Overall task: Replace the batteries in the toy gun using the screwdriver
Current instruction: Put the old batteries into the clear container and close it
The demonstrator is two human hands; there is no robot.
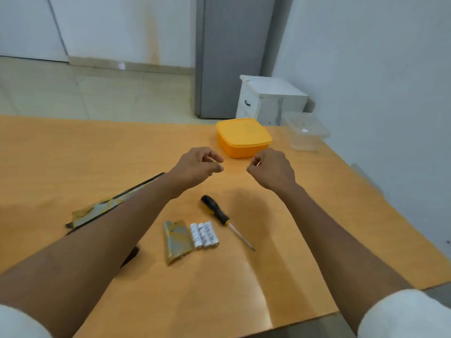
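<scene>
The toy gun (97, 211), grey with yellow camouflage, lies on the wooden table (73, 152) at the left, mostly hidden under my left forearm. Its detached battery cover (177, 241) rests beside three white batteries (204, 235) at the table's middle. A screwdriver (220, 215) with a black and yellow handle lies just right of them, tip pointing to the near right. My left hand (197, 168) and my right hand (271, 168) hover above the table beyond these things, both loosely curled with nothing visible in them.
A yellow lidded box (244, 137) sits just beyond my hands. A clear plastic container (305, 134) stands at the far right corner. The table's right edge runs close to the wall. A white cabinet (271, 101) and a grey fridge (231, 57) stand behind.
</scene>
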